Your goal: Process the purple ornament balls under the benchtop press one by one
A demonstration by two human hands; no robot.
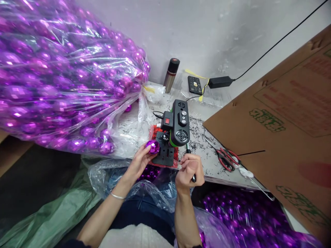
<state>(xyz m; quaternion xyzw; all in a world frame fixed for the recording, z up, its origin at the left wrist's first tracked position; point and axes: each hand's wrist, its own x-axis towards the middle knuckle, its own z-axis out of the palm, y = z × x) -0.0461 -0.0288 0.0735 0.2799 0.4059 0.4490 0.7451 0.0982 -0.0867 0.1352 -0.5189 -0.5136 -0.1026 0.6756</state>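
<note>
Between the fingers of my left hand (140,161) is a shiny purple faceted ball (153,147), at the left edge of a small black machine's base plate (165,153). My right hand (190,170) is closed around a lever handle (193,178) with a black grip, its rod running up to the machine. The machine head (180,122) is black with two round vents and silver buttons. Beside the head is a box with a red switch (167,121). A red mat (176,154) lies under the base. Whether the ball touches the plate, I cannot tell.
A large clear bag of purple balls (64,79) fills the left. Behind the machine are a thermos (171,75), a phone (194,85) and a power adapter (221,82). Red-handled scissors (227,159) lie beside a cardboard box (279,113). More purple balls (245,213) sit below the table edge.
</note>
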